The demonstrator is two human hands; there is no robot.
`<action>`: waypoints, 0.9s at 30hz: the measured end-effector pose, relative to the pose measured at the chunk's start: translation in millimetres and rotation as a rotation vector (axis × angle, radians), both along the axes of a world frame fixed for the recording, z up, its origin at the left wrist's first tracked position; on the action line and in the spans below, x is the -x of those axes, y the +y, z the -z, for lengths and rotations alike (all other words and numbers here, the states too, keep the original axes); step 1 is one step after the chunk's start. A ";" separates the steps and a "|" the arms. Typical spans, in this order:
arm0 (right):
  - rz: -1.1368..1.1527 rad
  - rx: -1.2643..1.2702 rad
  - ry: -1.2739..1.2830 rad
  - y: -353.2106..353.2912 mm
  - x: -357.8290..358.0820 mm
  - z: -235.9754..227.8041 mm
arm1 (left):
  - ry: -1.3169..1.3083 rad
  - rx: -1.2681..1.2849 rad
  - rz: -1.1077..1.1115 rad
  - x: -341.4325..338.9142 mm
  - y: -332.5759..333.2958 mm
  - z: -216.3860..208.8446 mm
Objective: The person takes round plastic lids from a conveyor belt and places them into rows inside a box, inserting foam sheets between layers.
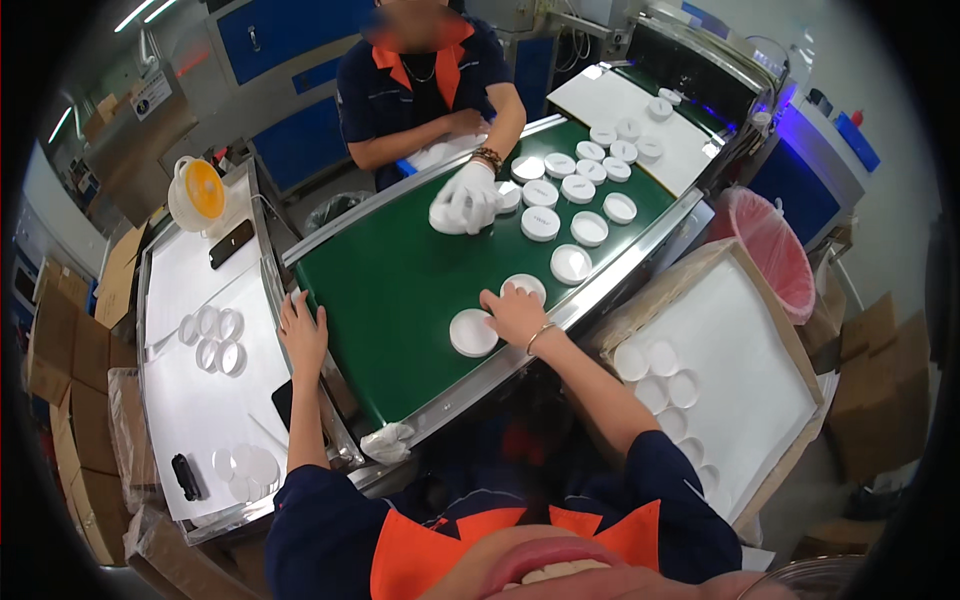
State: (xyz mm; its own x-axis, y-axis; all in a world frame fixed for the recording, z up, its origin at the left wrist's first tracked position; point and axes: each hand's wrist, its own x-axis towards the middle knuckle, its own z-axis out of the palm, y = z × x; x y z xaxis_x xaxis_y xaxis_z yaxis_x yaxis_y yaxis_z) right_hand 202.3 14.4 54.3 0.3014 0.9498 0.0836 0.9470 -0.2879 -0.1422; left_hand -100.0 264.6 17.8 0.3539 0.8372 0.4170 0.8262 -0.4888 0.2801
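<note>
A green conveyor belt (400,300) runs away from me, carrying several round white lids (590,228). My right hand (513,313) lies flat on the belt with its fingertips on one white lid (524,287), and another white lid (472,332) sits just left of it. My left hand (302,330) rests open on the belt's left metal rim, holding nothing. Across the belt a person in a blue and orange uniform has a white-gloved hand (470,195) on a stack of lids.
A white side table (200,400) at my left holds clear round lids (215,340), a black phone (231,243) and a yellow-and-white fan (195,192). A white tray (760,370) with several lids stands at my right. A pink-lined bin (775,250) is beyond it. Cardboard boxes (70,370) lie far left.
</note>
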 end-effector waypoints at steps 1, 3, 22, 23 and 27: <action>0.003 -0.010 -0.008 0.9 -0.8 6.1 | 0.002 0.005 -0.001 -0.2 -0.5 -0.3; -0.037 0.016 -0.014 1.6 2.1 10.4 | -0.001 -0.005 0.005 -0.6 -1.7 0.1; -0.026 -0.361 -0.007 32.7 -22.6 -7.6 | 0.050 -0.049 -0.001 -1.4 20.7 11.5; -0.106 -0.312 -0.032 33.1 -27.2 -12.2 | 0.031 -0.066 0.011 1.7 19.2 10.8; -0.333 -0.273 -0.169 30.1 -48.5 -4.4 | 0.022 -0.029 0.006 2.8 7.4 5.6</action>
State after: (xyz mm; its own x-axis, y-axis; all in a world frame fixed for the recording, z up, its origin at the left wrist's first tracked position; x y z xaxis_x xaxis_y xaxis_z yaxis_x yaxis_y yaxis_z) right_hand 250.8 44.5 58.6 -0.0557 0.9291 0.3656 0.9980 0.0623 -0.0061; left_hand -102.8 272.0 12.1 0.3678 0.8228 0.4333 0.8291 -0.5012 0.2479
